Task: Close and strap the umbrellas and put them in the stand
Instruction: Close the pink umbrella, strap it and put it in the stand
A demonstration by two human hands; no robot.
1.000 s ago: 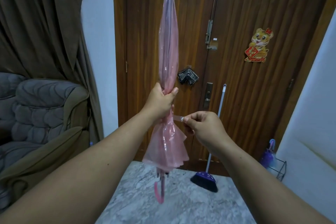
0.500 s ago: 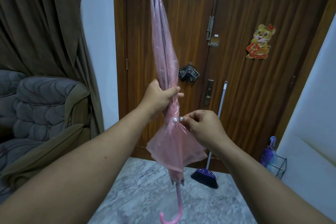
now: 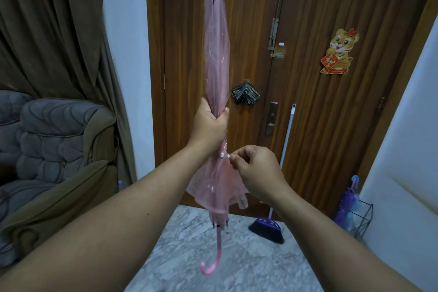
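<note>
- Gripping the folded canopy at about mid-length, the left hand (image 3: 209, 125) was found clamped around the pink umbrella (image 3: 216, 59), fingers and thumb wrapped fully about the gathered plastic.
- The right hand (image 3: 254, 170) was observed just below and to the right of the left, its fingertips (image 3: 233, 157) pinched together on the end of the strap (image 3: 225, 155) at a small white snap; whether the snap was fastened could not be determined.
- The umbrella was held nearly upright in front of the body, tip upward and cut off by the top edge of the view, with the curved pink handle (image 3: 212, 265) hanging lowest, above the marble floor (image 3: 237, 268).
- Below the strap, the canopy hem was noted flaring out loosely.
- A grey armchair (image 3: 54, 144) was recorded to the left, before a brown curtain (image 3: 54, 31).
- A purple broom (image 3: 266, 227) was seen leaning against the wooden door (image 3: 320, 125), head on the floor.
- A wire stand (image 3: 361, 218) was noted at the far right against the white wall, holding a purple umbrella (image 3: 347, 201).
- A tiger sticker (image 3: 339, 52) was recorded on the door.
</note>
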